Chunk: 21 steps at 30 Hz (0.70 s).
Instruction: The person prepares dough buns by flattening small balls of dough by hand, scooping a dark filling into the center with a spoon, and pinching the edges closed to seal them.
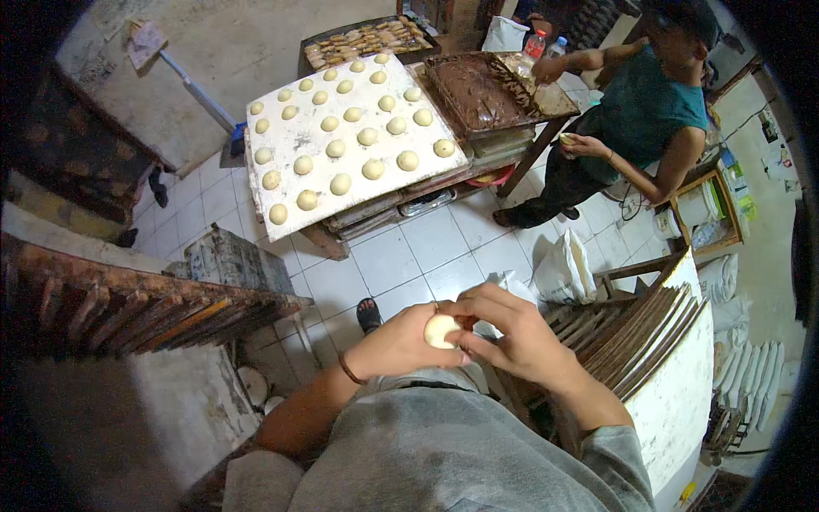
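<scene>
A pale ball of dough point(442, 331) is held between my two hands, in front of my waist. My left hand point(403, 343) cups it from the left, with a dark band on the wrist. The fingers of my right hand point(510, 328) curl over its right side, thumb and fingertips pressing against the dough. Part of the ball is hidden by my fingers. Beyond my hands, a white floured board point(286, 158) carries rows of similar round dough balls point(373, 169).
A dark tray of brown filling point(478, 90) sits right of the board, where a co-worker point(648, 111) reaches in and holds a small piece of dough. A long tray of baked pieces point(367, 43) lies behind. Racks of boards stand at left point(128, 299) and right point(636, 341); a white sack point(563, 269) is on the tiles.
</scene>
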Each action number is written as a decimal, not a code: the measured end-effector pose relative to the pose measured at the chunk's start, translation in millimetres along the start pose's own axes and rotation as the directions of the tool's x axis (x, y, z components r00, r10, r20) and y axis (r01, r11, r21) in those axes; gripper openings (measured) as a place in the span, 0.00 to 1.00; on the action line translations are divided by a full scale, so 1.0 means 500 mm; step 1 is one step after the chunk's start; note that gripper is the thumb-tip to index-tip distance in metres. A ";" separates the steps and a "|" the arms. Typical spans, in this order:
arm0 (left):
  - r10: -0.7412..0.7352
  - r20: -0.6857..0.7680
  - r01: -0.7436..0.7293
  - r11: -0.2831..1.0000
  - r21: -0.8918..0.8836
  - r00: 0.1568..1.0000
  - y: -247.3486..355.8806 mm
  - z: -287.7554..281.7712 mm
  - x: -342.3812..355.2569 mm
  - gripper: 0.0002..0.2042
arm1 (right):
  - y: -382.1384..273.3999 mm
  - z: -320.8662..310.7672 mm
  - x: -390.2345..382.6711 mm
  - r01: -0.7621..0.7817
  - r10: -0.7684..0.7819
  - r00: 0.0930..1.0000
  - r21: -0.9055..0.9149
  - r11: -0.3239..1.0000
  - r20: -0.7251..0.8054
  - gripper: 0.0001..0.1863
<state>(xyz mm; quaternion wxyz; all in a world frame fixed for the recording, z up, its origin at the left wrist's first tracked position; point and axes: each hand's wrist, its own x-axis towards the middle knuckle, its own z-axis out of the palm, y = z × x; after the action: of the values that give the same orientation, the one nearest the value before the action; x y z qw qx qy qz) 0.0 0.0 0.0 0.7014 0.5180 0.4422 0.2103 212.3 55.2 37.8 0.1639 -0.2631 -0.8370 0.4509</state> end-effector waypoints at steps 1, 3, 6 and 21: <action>0.076 -0.057 -0.077 0.997 -0.004 0.995 -0.016 0.008 0.009 0.32 | 0.007 0.004 -0.002 -0.015 0.014 1.000 -0.036 0.999 -0.011 0.15; 0.154 -0.068 -0.156 0.987 -0.027 0.986 -0.033 0.009 0.020 0.30 | 0.013 -0.001 -0.008 0.037 -0.037 0.999 -0.066 0.997 -0.001 0.13; 0.063 0.158 -0.036 0.985 -0.169 0.985 -0.020 -0.004 0.022 0.31 | -0.003 -0.020 -0.019 0.097 -0.097 0.995 -0.005 0.995 0.035 0.11; 0.203 -0.210 -0.242 0.953 -0.181 0.957 -0.029 0.066 0.023 0.30 | 0.006 -0.002 -0.039 -0.069 0.066 0.995 -0.043 0.997 -0.074 0.12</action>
<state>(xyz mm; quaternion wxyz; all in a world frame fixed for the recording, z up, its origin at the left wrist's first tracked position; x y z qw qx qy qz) 31.2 -14.7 -15.7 0.6777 0.4672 0.4213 0.3808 229.6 45.8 34.9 0.1729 -0.3110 -0.8312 0.4271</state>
